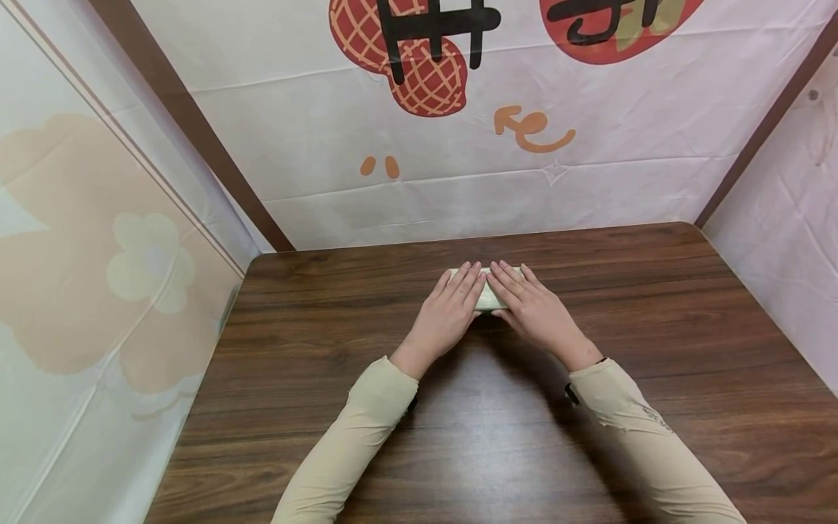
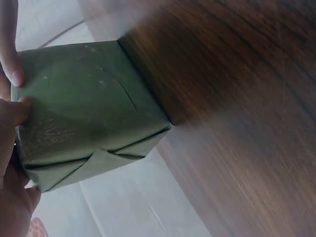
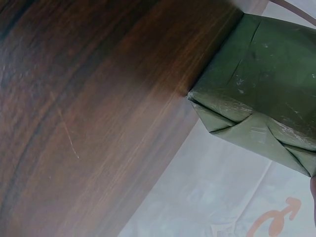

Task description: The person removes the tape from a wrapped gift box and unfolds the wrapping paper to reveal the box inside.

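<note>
A green-wrapped pack (image 2: pixel 89 98) with folded end flaps stands on the brown table. In the head view its pale top (image 1: pixel 489 297) shows between the hands. My left hand (image 1: pixel 447 313) lies over its left part, fingers stretched across the top to the far edge. In the left wrist view the left thumb (image 2: pixel 17 112) is on the near face, and a fingertip (image 2: pixel 33 196) meets the folded end. My right hand (image 1: pixel 538 313) mirrors this on the right part, its thumb at the near edge. At the pack's right corner, a fingertip (image 3: pixel 313 187) just shows in the right wrist view.
The wood-grain table (image 1: pixel 327 378) runs back to a printed white cloth wall (image 1: pixel 294 138). More cloth hangs along the left side (image 1: pixel 78 306) and the right side (image 1: pixel 785 218). The pack stands near the table's far edge.
</note>
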The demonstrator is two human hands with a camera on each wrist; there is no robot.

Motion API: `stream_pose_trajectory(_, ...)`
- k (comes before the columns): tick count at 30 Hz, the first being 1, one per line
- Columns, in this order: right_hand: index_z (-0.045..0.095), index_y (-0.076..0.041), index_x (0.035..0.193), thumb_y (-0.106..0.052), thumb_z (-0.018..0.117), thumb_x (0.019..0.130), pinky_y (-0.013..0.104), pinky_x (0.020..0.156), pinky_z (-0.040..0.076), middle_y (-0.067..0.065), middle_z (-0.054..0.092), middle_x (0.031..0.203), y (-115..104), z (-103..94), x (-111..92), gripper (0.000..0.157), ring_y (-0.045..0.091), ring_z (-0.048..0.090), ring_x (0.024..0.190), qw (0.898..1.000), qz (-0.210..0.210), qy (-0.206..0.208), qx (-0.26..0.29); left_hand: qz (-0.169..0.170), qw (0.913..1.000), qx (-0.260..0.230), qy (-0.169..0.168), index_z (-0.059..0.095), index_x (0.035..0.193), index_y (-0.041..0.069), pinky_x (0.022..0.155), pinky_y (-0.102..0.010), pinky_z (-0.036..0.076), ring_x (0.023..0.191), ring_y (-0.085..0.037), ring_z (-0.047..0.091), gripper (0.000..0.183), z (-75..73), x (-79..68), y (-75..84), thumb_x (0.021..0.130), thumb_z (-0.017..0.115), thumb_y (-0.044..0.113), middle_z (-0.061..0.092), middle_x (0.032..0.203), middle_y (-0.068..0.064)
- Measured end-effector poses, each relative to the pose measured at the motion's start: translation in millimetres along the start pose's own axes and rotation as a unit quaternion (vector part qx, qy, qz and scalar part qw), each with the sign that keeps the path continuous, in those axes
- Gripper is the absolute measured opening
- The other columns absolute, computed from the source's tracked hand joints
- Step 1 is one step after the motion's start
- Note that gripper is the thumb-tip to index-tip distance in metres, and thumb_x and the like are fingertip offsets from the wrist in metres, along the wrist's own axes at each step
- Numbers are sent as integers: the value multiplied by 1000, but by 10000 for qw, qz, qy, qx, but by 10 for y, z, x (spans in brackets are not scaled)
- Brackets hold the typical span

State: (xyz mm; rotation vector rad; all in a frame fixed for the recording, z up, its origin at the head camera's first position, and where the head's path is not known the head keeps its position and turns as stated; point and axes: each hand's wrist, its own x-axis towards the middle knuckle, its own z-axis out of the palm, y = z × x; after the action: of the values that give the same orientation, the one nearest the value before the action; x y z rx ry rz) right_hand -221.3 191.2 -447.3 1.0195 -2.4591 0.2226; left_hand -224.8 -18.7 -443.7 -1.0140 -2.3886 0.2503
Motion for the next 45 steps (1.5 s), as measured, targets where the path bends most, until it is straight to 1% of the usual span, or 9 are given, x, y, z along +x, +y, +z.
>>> stream_pose_trajectory(5,43,6,140,-26,58,95,44,114,17,21,39,146,10,10,-3,57,31,33,137,10000,19,-17,35,-10,9997,-156,-179,38,145,2,113,-40,21,140,-26,29,59,-3,15,-6,98,53,34,34,150,-14)
stream_pose_trajectory(8,43,6,140,-30,52,98,44,113,19,21,39,145,13,0,1,55,31,33,137,10000,47,-56,34,-9,9986,-260,-460,35,146,2,114,-39,19,141,-26,26,58,-34,34,-20,100,49,34,31,152,-14)
stream_pose_trajectory(13,46,5,138,-27,59,94,44,113,21,20,42,144,4,-44,33,56,31,36,135,9999,-22,-114,42,-40,9947,-457,-922,33,148,3,114,-38,18,142,-24,24,56,-120,55,-62,102,44,34,29,153,-12)
stream_pose_trajectory(15,46,5,138,-25,63,91,44,112,23,20,44,143,2,-58,46,58,32,38,134,9999,-71,-141,18,-19,9938,-539,-971,34,147,3,114,-39,20,141,-24,25,56,-141,54,-74,102,44,34,30,153,-12)
stream_pose_trajectory(18,47,5,138,-24,65,89,45,111,24,20,45,141,1,-67,58,59,32,39,133,9998,-97,-187,-13,38,9933,-652,-957,34,147,2,113,-39,20,141,-25,26,55,-159,47,-86,102,43,32,31,152,-13)
stream_pose_trajectory(26,48,6,136,-22,64,89,47,109,28,23,48,138,1,-82,49,57,33,44,129,9995,-246,-155,79,72,9910,-937,-950,35,146,2,113,-40,19,140,-25,27,54,-176,25,-87,102,44,30,33,151,-13)
stream_pose_trajectory(31,48,7,136,-21,63,90,47,108,30,23,48,137,0,-119,51,55,35,46,128,9988,-199,-288,329,6,9856,-1247,-1142,34,147,3,114,-38,18,140,-23,27,53,-190,31,-80,102,44,30,33,151,-11)
stream_pose_trajectory(35,49,6,135,-20,63,91,45,108,30,23,48,137,3,-155,68,54,35,46,127,9980,-144,-395,463,-54,9820,-1355,-1314,32,148,4,114,-38,18,141,-23,26,54,-208,47,-76,103,43,30,31,152,-10)
stream_pose_trajectory(45,50,5,135,-24,62,93,45,106,33,21,50,137,16,-214,95,52,32,47,127,9956,-119,-588,717,-169,9734,-1691,-1536,33,148,4,114,-39,18,141,-23,25,53,-257,65,-78,103,44,29,31,152,-11)
